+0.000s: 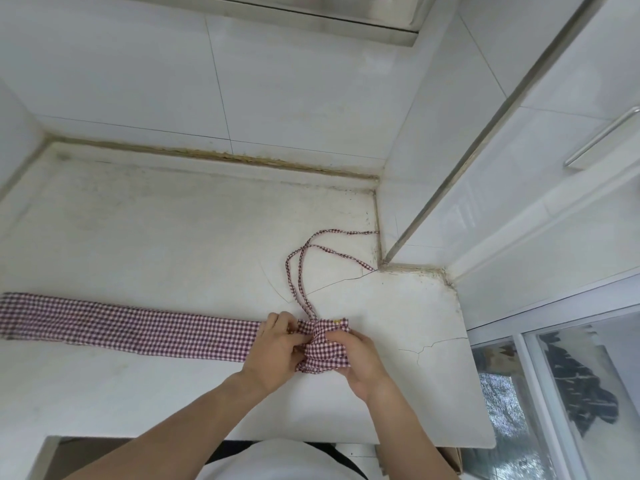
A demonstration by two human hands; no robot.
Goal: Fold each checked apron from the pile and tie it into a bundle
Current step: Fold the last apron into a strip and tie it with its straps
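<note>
A red-and-white checked apron (124,325) lies folded into a long narrow strip across the white counter (173,237), running off the left edge of view. Its right end is bunched into a small roll (323,348). My left hand (273,351) grips the strip right beside the roll, fingers curled on the cloth. My right hand (356,362) holds the roll from the right and below. The apron's thin checked ties (301,268) loop away from the roll toward the back right corner.
A tiled wall (207,81) stands behind the counter, and a white cabinet with a metal handle (602,136) rises on the right. The counter's right edge drops to a glass panel (554,393). A dark opening (104,448) shows below the front edge.
</note>
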